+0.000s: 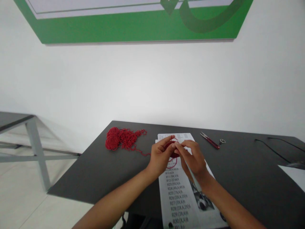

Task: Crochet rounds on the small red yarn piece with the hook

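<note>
pinched between thumb and fingers, a small dark-red piece of yarn work [175, 155] sits in the left hand [160, 156], raised over the printed sheet; most of it is hidden by the fingers. the right hand [196, 161] meets it from the other side, its fingertips drawn together and closed on a slim pale-handled tool [196, 183], whose shaft slopes down below the palm; its working tip is too covered to make out. a loose loop of red yarn [172, 164] hangs just below the piece.

under both hands lies a long white paper sheet with rows of black print [177, 206], lines such as "r10:60x" readable on it. the hands block its upper rows, and the right forearm crosses its right-hand edge, beside a dark printed photo [202, 201] of rounded shapes.

to the left, a thin red strand [143, 153] runs from the left hand to a crinkled red yarn tangle [129, 138], which touches a round red yarn ball [112, 139]. right of the sheet, well apart from the hands, rest red-handled metal snips [210, 140] with a small metal ring [222, 141] near the handle end. farther right, two thin black spectacle arms [274, 150] reach across the matte dark-grey tabletop [240, 178], near a plain white paper [294, 175]. behind stands a white wall [152, 82] bearing a green-bordered board [133, 30].
</note>
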Demonstrator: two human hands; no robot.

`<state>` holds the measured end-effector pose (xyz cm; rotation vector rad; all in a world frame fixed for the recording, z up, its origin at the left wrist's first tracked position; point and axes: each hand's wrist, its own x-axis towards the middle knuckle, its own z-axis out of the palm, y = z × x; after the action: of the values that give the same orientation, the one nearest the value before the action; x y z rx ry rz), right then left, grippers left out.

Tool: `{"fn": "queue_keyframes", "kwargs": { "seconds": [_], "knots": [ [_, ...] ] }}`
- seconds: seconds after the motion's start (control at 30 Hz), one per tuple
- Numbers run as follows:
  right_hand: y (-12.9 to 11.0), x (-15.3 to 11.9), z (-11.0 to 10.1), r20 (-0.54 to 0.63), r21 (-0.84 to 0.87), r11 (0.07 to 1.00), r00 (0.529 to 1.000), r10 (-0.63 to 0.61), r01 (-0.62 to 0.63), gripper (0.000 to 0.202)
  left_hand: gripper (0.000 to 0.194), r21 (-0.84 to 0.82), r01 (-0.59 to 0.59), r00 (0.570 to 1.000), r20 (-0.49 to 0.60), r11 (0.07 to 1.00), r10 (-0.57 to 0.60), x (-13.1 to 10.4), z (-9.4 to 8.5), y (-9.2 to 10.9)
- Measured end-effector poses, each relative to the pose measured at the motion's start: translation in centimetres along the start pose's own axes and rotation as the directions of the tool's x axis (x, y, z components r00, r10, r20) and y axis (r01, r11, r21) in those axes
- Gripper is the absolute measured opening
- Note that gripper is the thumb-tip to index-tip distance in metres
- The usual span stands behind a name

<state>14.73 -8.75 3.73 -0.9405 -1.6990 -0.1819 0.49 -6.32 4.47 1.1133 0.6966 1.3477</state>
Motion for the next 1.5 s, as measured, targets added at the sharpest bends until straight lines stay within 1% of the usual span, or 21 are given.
{"fn": "queue_keyframes", "kwargs": {
  "seconds": [0.03,0.07,0.13,0.2,0.27,0.3,0.47,0.6,0.7,0.83,0.93,1.0,1.03,1.13,1.2,1.23,1.3,1.37,1.4,1.43,1.5],
  "knots": [
    [0.0,-0.1,0.0,0.003,-0.002,1.000,0.999,-0.032,0.032,0.023,0.047,-0.075,0.051,0.999,0.006,0.996,-0.051,0.1,0.0,0.0],
    [0.0,0.0,-0.1,0.007,0.011,1.000,1.000,-0.023,0.023,0.022,0.048,-0.126,0.083,0.996,0.020,0.988,-0.082,0.2,0.0,0.0],
    [-0.2,0.5,-0.6,0.043,0.083,0.994,0.996,0.073,-0.076,0.021,0.048,-0.187,0.108,0.994,0.042,0.976,-0.102,0.5,-0.2,0.3],
    [-0.4,1.4,-1.3,0.123,0.234,0.958,0.983,0.138,-0.164,0.018,0.047,-0.226,0.127,0.991,0.075,0.966,-0.112,0.8,-0.5,0.8],
    [-0.5,2.3,-2.0,0.148,0.376,0.904,0.976,0.157,-0.202,0.009,0.047,-0.251,0.145,0.986,0.110,0.957,-0.121,0.9,-0.7,1.3],
    [-0.5,2.7,-2.2,0.178,0.405,0.889,0.972,0.154,-0.215,0.009,0.048,-0.255,0.153,0.984,0.128,0.955,-0.123,1.0,-0.7,1.5],
    [-0.5,2.8,-2.7,0.174,0.389,0.904,0.978,0.118,-0.178,0.009,0.051,-0.302,0.198,0.972,0.185,0.933,-0.147,0.9,-0.8,2.0],
    [-0.4,2.2,-2.5,0.214,0.392,0.906,0.974,0.079,-0.160,0.020,0.048,-0.371,0.247,0.962,0.202,0.895,-0.182,1.2,-1.1,2.0],
    [-0.3,2.3,-2.5,0.230,0.403,0.900,0.970,0.075,-0.165,0.023,0.047,-0.397,0.260,0.958,0.217,0.880,-0.186,1.4,-1.4,2.0],
    [-0.5,2.3,-2.6,0.241,0.441,0.863,0.959,0.153,-0.248,0.022,0.047,-0.435,0.284,0.950,0.250,0.855,-0.188,1.4,-1.5,2.2],
    [-0.3,1.7,-2.4,0.256,0.479,0.814,0.939,0.229,-0.329,0.022,0.047,-0.465,0.346,0.925,0.312,0.815,-0.215,1.4,-1.7,2.4],
    [-0.2,1.3,-2.1,0.281,0.537,0.745,0.916,0.284,-0.396,0.022,0.048,-0.477,0.386,0.907,0.350,0.790,-0.232,1.4,-1.9,2.3],
    [-0.1,1.2,-1.9,0.295,0.587,0.683,0.901,0.319,-0.435,0.023,0.047,-0.483,0.396,0.903,0.360,0.781,-0.235,1.4,-2.0,2.3],
    [-0.1,1.1,-1.1,0.359,0.744,0.423,0.844,0.399,-0.517,0.026,0.046,-0.480,0.404,0.898,0.369,0.779,-0.239,1.2,-2.0,2.0],
    [-0.1,1.3,-0.6,0.406,0.794,0.276,0.810,0.423,-0.541,0.028,0.047,-0.444,0.411,0.891,0.382,0.796,-0.247,1.0,-1.7,1.8],
    [0.0,1.3,-0.4,0.423,0.803,0.228,0.796,0.432,-0.550,0.030,0.047,-0.422,0.407,0.889,0.387,0.810,-0.245,0.9,-1.5,1.8],
    [0.3,1.3,-0.1,0.432,0.810,0.185,0.779,0.455,-0.557,0.030,0.046,-0.368,0.368,0.898,0.378,0.854,-0.224,0.7,-1.1,1.6],
    [0.7,1.2,0.1,0.414,0.812,0.193,0.777,0.475,-0.551,0.027,0.045,-0.301,0.272,0.929,0.329,0.914,-0.168,0.7,-0.7,1.5],
    [0.9,1.1,0.1,0.387,0.814,0.220,0.784,0.485,-0.538,0.024,0.045,-0.254,0.213,0.946,0.294,0.944,-0.134,0.7,-0.6,1.5],
    [1.0,1.0,0.2,0.347,0.809,0.277,0.800,0.489,-0.519,0.023,0.047,-0.196,0.151,0.962,0.256,0.969,-0.098,0.7,-0.6,1.5],
    [1.0,1.0,0.1,0.241,0.725,0.508,0.863,0.445,-0.465,0.024,0.049,-0.061,0.042,0.982,0.185,0.997,-0.030,0.9,-0.6,1.4]
  ]
}}
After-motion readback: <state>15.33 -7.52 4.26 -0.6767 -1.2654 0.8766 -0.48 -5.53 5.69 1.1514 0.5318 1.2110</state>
